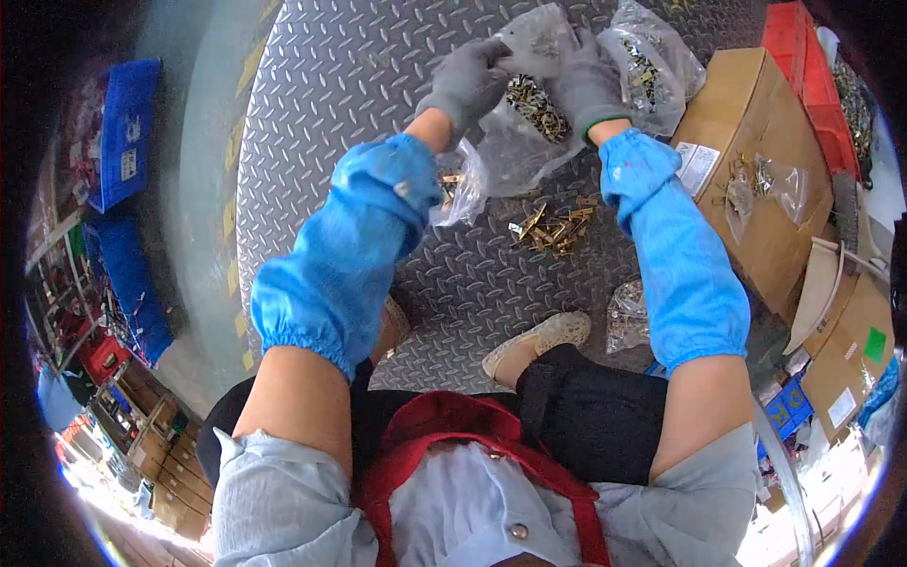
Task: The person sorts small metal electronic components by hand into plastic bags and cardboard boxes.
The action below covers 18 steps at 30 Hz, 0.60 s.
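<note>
Both of my hands wear grey gloves and are at a clear plastic bag that holds small brass-coloured metal parts. At the bag's left edge, the fingers of my left hand are closed on the plastic. My right hand grips the bag's right side, its fingertips partly hidden by the film. Nearer to me, a loose pile of similar metal pieces lies on the dark tread plate. Another clear bag with a few parts rests below my left wrist.
Right of my right hand lies another filled bag. Beyond it are a cardboard box with small bags on it and a red crate. A further bag lies near my shoe. Blue bins stand far left.
</note>
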Tool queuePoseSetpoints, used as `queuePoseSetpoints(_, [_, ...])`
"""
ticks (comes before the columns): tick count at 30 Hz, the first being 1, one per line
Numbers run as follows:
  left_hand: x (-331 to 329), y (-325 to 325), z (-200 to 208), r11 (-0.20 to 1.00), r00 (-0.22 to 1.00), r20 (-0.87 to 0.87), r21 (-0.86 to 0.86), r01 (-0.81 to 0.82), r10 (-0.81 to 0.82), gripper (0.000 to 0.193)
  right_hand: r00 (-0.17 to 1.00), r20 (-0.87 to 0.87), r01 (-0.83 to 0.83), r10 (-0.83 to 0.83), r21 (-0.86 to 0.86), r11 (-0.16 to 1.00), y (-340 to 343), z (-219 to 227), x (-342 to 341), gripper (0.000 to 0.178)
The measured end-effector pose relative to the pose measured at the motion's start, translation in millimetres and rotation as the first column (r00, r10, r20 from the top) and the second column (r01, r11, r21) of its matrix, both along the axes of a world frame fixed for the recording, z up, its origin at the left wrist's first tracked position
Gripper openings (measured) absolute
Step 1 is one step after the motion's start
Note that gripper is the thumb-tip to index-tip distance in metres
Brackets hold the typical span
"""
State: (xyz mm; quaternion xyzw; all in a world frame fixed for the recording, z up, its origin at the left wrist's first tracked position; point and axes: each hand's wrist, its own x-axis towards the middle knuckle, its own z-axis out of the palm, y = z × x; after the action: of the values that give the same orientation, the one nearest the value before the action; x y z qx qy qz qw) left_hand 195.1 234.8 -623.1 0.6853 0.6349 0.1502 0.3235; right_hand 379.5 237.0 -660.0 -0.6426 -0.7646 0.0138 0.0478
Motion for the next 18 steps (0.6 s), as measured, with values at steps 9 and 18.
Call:
queuePoseSetpoints(9, [2, -5, 10, 0.995, 0.973, 0.208, -0.007, -0.097, 0.096, 0.028, 0.657, -0.702, 0.137, -0.275, -0.247, 0.959, 14, 36, -5, 0.036])
queuePoseSetpoints(18, [-5, 0, -1, 0.968, 0.995, 0.073, 0.237, -0.081, 0.066, 0.030, 0.820, -0.519, 0.129, -0.242, -0.243, 0.961, 20, 51, 14, 0.034])
